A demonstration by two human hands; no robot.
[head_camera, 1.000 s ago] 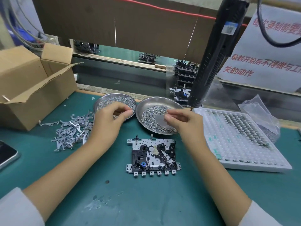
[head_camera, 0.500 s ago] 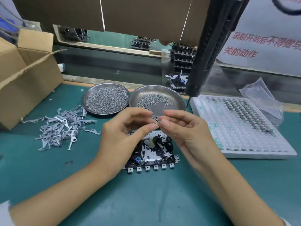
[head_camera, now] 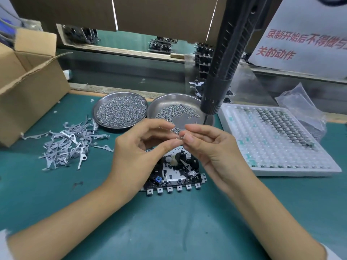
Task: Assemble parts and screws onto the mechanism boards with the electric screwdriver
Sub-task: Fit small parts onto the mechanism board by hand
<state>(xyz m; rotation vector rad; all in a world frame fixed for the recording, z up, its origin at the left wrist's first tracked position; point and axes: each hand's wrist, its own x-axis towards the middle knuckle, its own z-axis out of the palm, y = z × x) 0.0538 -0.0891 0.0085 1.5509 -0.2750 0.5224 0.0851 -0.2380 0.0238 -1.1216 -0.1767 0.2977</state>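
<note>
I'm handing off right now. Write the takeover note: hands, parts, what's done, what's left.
Left hand and right hand meet above the board, pinching a small metal part between their fingertips.
Board lies flat on the mat, partly hidden by the hands.
Screwdriver hangs unheld over the right dish; both dishes hold screws. Loose levers lie left, tray right.
Done: part picked up.
Left: seat it on the board, screw it down.
</note>
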